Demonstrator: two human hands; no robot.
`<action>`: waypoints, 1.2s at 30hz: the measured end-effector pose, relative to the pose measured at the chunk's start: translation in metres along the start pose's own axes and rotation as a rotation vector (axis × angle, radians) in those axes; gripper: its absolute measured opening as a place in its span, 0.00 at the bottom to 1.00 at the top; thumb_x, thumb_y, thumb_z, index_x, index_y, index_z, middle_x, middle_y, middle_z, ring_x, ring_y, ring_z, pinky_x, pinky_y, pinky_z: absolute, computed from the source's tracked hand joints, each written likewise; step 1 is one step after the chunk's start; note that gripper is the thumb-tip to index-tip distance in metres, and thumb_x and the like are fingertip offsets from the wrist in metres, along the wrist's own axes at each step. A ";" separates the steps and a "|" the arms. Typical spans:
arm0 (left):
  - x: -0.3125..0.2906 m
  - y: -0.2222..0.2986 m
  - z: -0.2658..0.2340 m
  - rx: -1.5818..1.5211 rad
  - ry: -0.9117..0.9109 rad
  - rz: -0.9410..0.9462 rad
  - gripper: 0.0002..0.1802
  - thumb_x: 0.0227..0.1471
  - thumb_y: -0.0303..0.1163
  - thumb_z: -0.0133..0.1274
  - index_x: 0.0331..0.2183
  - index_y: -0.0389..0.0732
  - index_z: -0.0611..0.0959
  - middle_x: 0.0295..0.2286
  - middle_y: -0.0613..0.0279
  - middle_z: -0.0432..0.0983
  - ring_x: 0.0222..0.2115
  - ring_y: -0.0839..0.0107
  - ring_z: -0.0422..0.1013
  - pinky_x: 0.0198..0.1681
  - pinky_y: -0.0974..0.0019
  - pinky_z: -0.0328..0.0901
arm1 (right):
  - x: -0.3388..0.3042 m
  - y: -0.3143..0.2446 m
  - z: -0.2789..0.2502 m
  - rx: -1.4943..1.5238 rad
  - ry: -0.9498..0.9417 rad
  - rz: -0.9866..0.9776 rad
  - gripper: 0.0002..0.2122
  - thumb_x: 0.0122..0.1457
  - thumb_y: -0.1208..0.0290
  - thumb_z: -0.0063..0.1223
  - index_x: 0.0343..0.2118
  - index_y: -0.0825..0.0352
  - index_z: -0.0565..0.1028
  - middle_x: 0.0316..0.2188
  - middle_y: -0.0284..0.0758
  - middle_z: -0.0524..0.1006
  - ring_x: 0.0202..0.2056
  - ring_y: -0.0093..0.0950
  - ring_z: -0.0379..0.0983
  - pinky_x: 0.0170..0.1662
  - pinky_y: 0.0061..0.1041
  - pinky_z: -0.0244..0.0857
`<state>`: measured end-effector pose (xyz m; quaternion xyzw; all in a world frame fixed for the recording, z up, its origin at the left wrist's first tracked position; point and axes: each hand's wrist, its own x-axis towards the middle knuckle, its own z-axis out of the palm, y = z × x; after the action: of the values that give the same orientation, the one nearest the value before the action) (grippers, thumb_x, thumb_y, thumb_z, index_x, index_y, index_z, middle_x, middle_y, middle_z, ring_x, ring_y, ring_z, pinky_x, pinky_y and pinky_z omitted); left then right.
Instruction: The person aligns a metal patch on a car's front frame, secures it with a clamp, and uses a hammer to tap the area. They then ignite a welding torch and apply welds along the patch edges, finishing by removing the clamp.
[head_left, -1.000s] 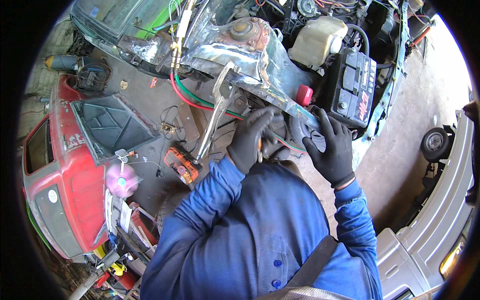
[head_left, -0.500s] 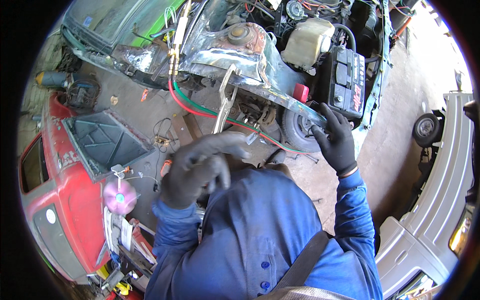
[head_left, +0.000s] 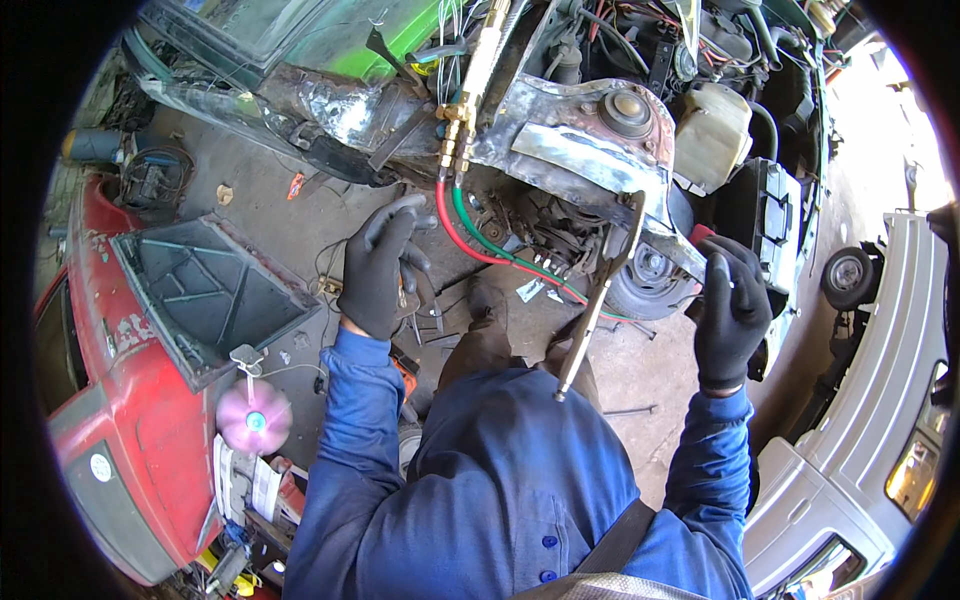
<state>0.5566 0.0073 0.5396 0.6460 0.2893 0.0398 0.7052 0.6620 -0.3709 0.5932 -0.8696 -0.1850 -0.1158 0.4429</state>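
My left hand (head_left: 378,268), in a dark glove, is raised beside the red and green hoses (head_left: 468,240), its fingers bent and apart with nothing in them. These hoses run down from a brass gas torch (head_left: 459,125) lying across the car's bare metal body. My right hand (head_left: 735,315), also gloved, is by the front end of the inner fender (head_left: 590,150), fingers loosely curled; I see nothing in it. Between my hands, long locking pliers (head_left: 592,310) hang from the fender's lower edge, handle toward me. Neither hand touches them.
A black battery (head_left: 775,215) and a pale plastic tank (head_left: 712,138) sit in the engine bay. Below is a wheel (head_left: 650,275). A loose dark panel (head_left: 215,290) leans by a red car body (head_left: 130,400) at left; a silver vehicle (head_left: 870,390) stands at right.
My left hand has moved up and forward, away from my chest. My right hand has come off the fender edge and back slightly. The view has shifted left, so the car appears further right.
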 end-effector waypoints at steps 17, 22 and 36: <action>0.087 -0.022 0.032 0.382 0.112 0.519 0.29 0.60 0.40 0.69 0.57 0.36 0.81 0.46 0.51 0.83 0.47 0.60 0.79 0.51 0.58 0.72 | 0.266 -0.004 0.189 -0.572 -0.295 -0.705 0.19 0.60 0.63 0.62 0.53 0.61 0.82 0.46 0.41 0.83 0.50 0.43 0.77 0.55 0.50 0.68; 0.131 -0.019 0.040 0.619 0.202 0.574 0.38 0.55 0.53 0.71 0.56 0.37 0.80 0.50 0.43 0.80 0.52 0.44 0.76 0.55 0.48 0.71 | 0.311 0.017 0.238 -0.921 -0.543 -0.683 0.21 0.55 0.60 0.60 0.54 0.55 0.80 0.43 0.37 0.84 0.53 0.42 0.76 0.63 0.57 0.57; 0.164 -0.025 0.039 0.676 0.252 0.855 0.23 0.58 0.47 0.67 0.47 0.42 0.83 0.49 0.50 0.78 0.46 0.47 0.79 0.45 0.48 0.76 | 0.303 0.038 0.320 -0.897 -0.288 -0.252 0.27 0.60 0.64 0.56 0.64 0.61 0.68 0.37 0.49 0.86 0.44 0.51 0.83 0.66 0.59 0.57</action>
<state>0.7028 0.0387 0.4581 0.8862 0.0800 0.3042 0.3400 0.9639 -0.0650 0.4905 -0.9528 -0.2799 -0.1154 -0.0232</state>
